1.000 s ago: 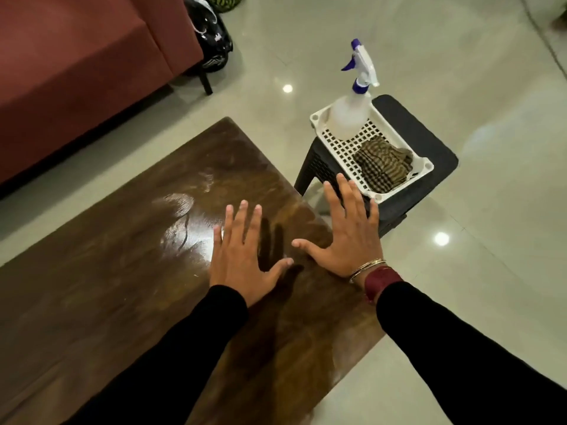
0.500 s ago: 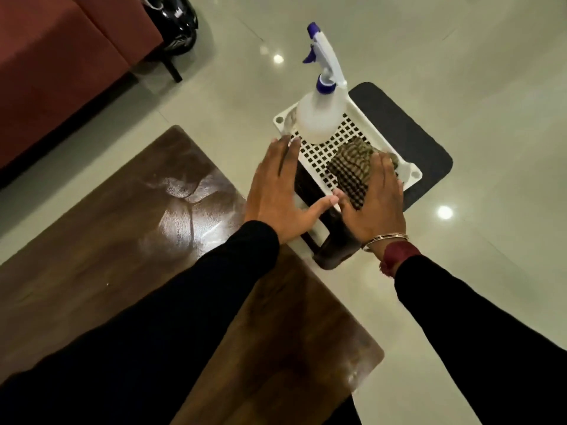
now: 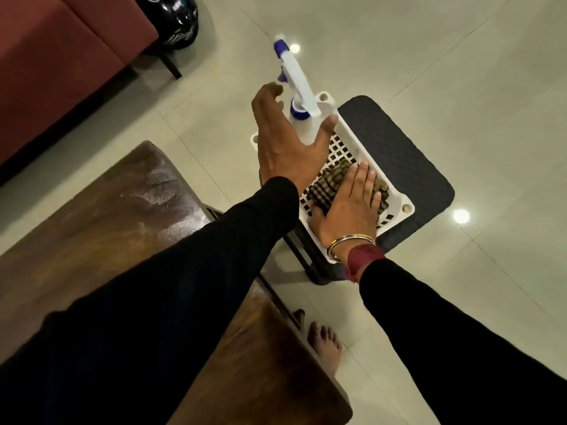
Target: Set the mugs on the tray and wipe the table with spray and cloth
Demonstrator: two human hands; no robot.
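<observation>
Upper centre of the frame: left hand (image 3: 288, 142) spread wide about the spray bottle (image 3: 300, 84), right hand (image 3: 349, 207) flat on the cloth (image 3: 329, 176) to its right.

Standing in the far corner of the white tray (image 3: 399, 199), the bottle has its long axis running toward the upper left. Fingers sit to its left and thumb to its right, not closed, so the left hand looks nearer. Straight fingers rest on the crumpled cloth. Red sofa (image 3: 61, 56) at upper left, brown table (image 3: 107, 225) at lower left, black stool (image 3: 399, 148) under the tray, pale tiled floor (image 3: 460, 87) at right. No mugs show.
</observation>
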